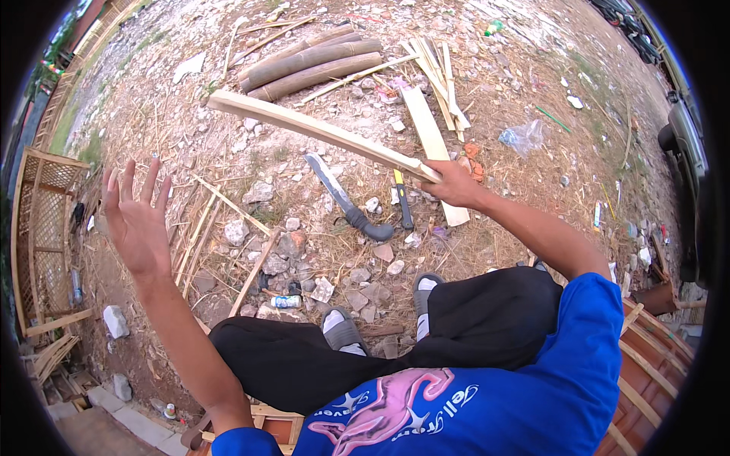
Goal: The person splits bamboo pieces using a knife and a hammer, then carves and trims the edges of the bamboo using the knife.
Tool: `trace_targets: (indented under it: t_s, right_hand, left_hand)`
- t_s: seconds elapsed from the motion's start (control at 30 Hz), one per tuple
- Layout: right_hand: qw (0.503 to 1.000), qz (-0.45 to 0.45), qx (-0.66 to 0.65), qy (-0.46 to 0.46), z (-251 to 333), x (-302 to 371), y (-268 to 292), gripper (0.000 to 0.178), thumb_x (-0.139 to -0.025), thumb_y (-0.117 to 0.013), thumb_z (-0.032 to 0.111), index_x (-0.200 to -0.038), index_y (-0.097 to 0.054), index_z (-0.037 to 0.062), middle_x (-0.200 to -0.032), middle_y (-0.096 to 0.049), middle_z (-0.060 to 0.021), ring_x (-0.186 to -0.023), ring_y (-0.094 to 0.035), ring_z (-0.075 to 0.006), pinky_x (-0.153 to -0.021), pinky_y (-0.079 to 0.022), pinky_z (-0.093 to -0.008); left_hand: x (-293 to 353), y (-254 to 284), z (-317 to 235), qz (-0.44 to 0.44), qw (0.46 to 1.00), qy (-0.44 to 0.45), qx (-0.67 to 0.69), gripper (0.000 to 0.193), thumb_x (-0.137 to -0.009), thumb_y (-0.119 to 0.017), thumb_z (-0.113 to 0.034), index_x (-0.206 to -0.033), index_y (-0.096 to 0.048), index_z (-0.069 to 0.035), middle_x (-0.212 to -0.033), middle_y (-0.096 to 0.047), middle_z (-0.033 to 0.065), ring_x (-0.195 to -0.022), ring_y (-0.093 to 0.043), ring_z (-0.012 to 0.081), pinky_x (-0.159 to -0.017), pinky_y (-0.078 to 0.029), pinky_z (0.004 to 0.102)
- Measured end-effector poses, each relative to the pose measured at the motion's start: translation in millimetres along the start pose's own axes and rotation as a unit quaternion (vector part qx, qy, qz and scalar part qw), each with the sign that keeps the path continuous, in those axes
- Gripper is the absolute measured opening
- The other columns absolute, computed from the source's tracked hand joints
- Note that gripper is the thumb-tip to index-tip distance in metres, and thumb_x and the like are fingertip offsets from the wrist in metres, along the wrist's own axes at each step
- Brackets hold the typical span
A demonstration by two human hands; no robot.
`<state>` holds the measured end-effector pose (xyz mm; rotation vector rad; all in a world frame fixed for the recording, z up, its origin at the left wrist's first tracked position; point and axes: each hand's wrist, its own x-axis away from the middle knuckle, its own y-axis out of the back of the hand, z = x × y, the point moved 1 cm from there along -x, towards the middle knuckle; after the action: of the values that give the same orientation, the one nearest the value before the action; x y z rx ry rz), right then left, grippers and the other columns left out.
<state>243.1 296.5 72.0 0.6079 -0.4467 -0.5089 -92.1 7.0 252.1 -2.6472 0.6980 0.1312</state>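
The right hand (pixel 455 182) is closed around the near end of the wooden strip (pixel 323 137), which extends leftward above the ground (pixel 487 251). The left hand (pixel 141 224) is raised, fingers spread, contacting nothing. For steadier control, both hands should support the strip, clear of the knife (pixel 332 185).

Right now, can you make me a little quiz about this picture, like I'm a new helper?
1. Which hand grips the long wooden piece?
2. True or false: the machete lies on the ground.
3. In the picture, the clear plastic bag is: A) left of the machete; B) right of the machete; C) on the person's lap.

Key: 1. The right hand; the left hand is open and empty. 2. True. 3. B.
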Motion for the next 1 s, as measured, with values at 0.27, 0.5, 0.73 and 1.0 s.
trace_targets:
  t_s: [0.27, 0.5, 0.73, 1.0]
  right_hand:
    - [0.968, -0.184, -0.018, -0.171, -201.9, 59.7, -26.4, 0.035, -0.086, -0.067, 0.013, -0.118, -0.062, -0.0003, -0.077, -0.065, -0.0076, -0.060, -0.060, -0.0121, -0.054, -0.049, -0.0303]
    - [0.905, -0.314, -0.215, -0.193, -176.6, -74.0, 70.0, 0.048, -0.080, -0.063, 0.004, -0.125, -0.054, -0.0080, -0.089, -0.068, -0.0182, -0.063, -0.067, -0.0200, -0.049, -0.051, -0.0331]
    - [0.892, -0.389, 0.136, -0.188, -182.1, -142.0, 126.5, 0.062, -0.079, -0.069, 0.018, -0.134, -0.047, -0.0022, -0.108, -0.065, -0.0250, -0.098, -0.066, -0.0387, -0.082, -0.054, -0.0472]
    - [0.955, -0.159, 0.189, -0.167, -195.8, -74.3, -35.6, 0.081, -0.078, -0.073, 0.046, -0.140, -0.040, 0.0053, -0.134, -0.047, -0.0243, -0.125, -0.045, -0.0445, -0.102, -0.041, -0.0536]
  left_hand:
    - [79.0, 49.0, 5.0, 0.003, 0.967, 0.002, -0.254, 0.030, -0.097, -0.053, -0.014, -0.125, -0.050, -0.004, -0.133, -0.050, 0.0129, -0.109, -0.059, 0.0229, -0.094, -0.047, 0.0347]
    - [149.8, 71.9, 6.4, 0.050, 0.888, 0.160, -0.429, 0.027, -0.096, -0.056, -0.009, -0.121, -0.053, -0.001, -0.117, -0.057, 0.0086, -0.097, -0.061, 0.0168, -0.087, -0.046, 0.0297]
    - [184.4, 72.9, 9.8, 0.017, 0.849, 0.087, -0.521, 0.022, -0.096, -0.054, -0.008, -0.116, -0.055, 0.000, -0.104, -0.061, 0.0085, -0.090, -0.059, 0.0145, -0.083, -0.046, 0.0288]
    - [179.5, 74.6, 15.7, -0.107, 0.808, 0.033, -0.578, 0.022, -0.096, -0.059, -0.013, -0.113, -0.058, 0.000, -0.092, -0.059, 0.0061, -0.083, -0.056, 0.0148, -0.077, -0.045, 0.0309]
